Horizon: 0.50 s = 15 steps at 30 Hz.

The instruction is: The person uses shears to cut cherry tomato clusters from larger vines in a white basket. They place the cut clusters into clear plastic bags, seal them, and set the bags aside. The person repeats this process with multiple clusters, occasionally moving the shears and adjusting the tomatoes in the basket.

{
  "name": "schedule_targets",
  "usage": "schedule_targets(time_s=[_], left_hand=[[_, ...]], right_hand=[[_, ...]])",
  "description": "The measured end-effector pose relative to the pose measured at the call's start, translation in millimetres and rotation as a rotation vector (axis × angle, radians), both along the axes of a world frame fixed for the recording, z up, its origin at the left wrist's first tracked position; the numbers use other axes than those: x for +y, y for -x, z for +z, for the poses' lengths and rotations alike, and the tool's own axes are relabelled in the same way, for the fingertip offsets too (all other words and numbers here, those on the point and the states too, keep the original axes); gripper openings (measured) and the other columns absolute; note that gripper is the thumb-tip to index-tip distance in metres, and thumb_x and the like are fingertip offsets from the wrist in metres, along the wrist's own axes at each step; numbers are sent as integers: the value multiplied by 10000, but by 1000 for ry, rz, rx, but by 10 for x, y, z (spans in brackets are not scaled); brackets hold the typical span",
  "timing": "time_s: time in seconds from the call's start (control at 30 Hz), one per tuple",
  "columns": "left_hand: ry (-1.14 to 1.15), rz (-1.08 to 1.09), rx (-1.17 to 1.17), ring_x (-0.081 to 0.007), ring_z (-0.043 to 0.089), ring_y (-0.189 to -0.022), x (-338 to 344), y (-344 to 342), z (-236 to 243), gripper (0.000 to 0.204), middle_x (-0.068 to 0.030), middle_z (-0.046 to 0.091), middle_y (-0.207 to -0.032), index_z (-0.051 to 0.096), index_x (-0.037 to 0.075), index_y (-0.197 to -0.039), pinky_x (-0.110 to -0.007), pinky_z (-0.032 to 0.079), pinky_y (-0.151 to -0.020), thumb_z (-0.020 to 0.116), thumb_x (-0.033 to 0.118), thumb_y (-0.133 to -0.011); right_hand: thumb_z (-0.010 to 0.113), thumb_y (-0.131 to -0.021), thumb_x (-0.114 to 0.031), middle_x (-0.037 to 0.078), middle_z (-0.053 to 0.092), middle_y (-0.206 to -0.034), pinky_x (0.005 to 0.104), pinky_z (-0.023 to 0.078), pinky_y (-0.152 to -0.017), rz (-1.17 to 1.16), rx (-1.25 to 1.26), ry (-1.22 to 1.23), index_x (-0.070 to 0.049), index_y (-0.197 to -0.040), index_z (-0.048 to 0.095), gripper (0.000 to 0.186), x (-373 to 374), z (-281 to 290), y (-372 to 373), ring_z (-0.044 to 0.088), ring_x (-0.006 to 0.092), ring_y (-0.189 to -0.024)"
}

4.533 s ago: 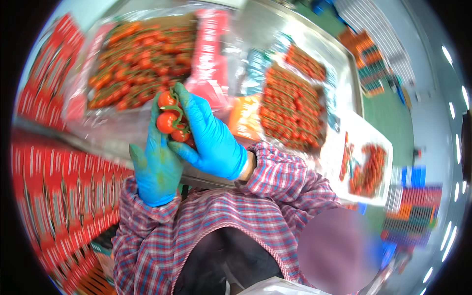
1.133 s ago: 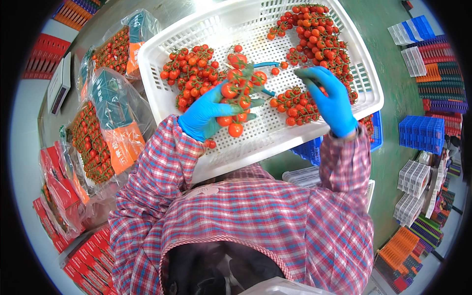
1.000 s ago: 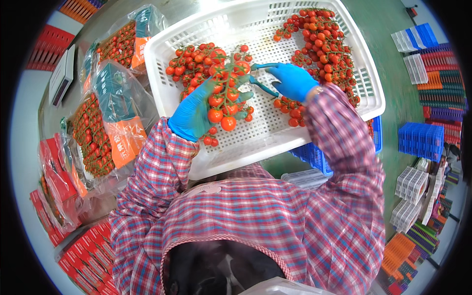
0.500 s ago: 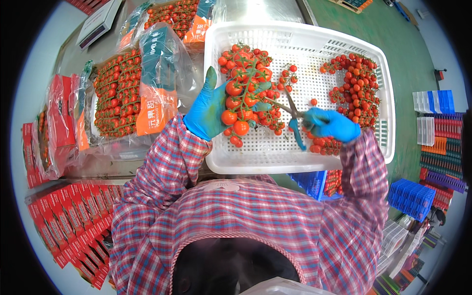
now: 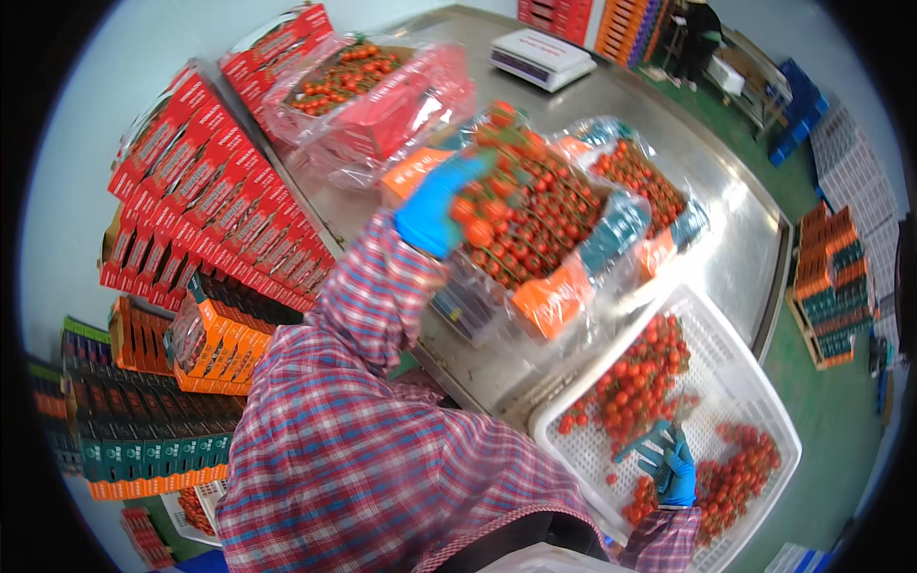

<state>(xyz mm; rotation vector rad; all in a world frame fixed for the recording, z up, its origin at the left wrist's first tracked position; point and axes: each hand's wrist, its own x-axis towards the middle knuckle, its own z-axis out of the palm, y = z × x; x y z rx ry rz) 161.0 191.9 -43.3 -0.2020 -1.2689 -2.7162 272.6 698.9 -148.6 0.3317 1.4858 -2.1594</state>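
Over an opened carton of cherry tomatoes (image 5: 549, 224) in a clear plastic bag, my left hand (image 5: 437, 205) in a blue glove is closed on a vine of tomatoes (image 5: 480, 218). The vine is smeared by motion, and its far end overlaps the packed rows. My right hand (image 5: 671, 468), also gloved in blue, is low inside a white perforated basket (image 5: 659, 307). Its fingers are bent around scissors, whose blades are only a faint blur. Around that hand lie loose tomato bunches: one pile (image 5: 635, 377) beyond it, another (image 5: 740, 477) to its right.
A second bagged carton (image 5: 638, 186) stands behind the first, and a red bagged carton (image 5: 382, 115) sits farther left. A white scale (image 5: 543, 59) rests on the metal table (image 5: 731, 205). Stacked red cartons (image 5: 201, 162) and orange-green cartons (image 5: 158, 420) line the left.
My view has swung left. My left hand has carried the tomato vine from above the basket to the bagged carton. My right hand has stayed at the basket with the scissors.
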Motion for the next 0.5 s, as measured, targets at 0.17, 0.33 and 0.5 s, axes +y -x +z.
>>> schedule_targets(time_s=[0.17,0.33,0.5], left_hand=[[106,539,-6,-173,606,-814,-2006,384,213,296,-89,617,-974,545,40,-1133,-291,518,-677,573,195,-882],[-103,651,-492,-300,584,-996,-3770,1591,-74,302,-146,583,-1121,512,34,-1156,-461,505,-852,537,172,-888],[272,604,-510,-336,514,-1085,-4545,2709,-643,356,-165,532,-1196,501,46,-1182,-460,454,-922,570,148,-848]], right_hand=[[626,-803,-168,92,419,-1226,339,406,-866,9,139,-1102,-105,-1387,318,663,230,-523,116,454,203,-1029],[519,-861,-146,39,491,-1233,290,366,-916,-254,222,-792,-68,-1299,440,452,64,-501,-126,449,161,-1091],[576,-838,-179,76,589,-1080,411,464,-691,-262,300,-972,-79,-1262,484,445,-604,-361,-306,553,180,-860]])
